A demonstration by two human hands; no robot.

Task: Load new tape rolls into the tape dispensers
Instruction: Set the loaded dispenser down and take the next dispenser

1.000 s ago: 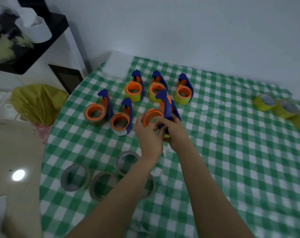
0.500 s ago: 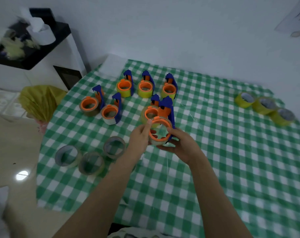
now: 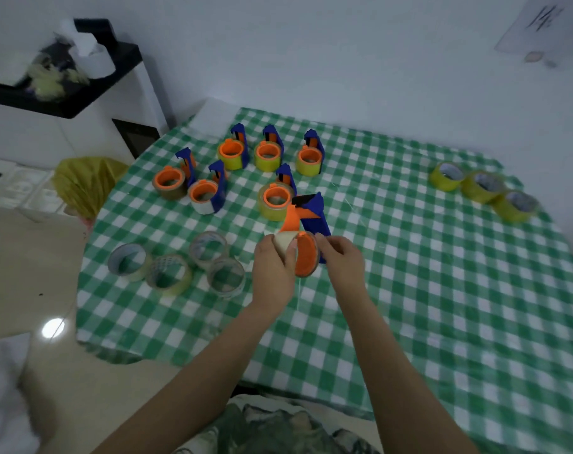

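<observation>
Our left hand pinches the pale roll at the orange hub; our right hand grips the blue dispenser, held just at five o'clock of a loaded dispenser; pushed askew, we may jam the roll.

No text, label, brand or number can be read at this resolution. A sheet of paper on the wall carries a few dark strokes, possibly handwritten characters, too blurred to make out. The inner cores of the clear tape rolls and of the yellow tape rolls standing on the tabletop show faint grey print, which is likewise illegible.
</observation>
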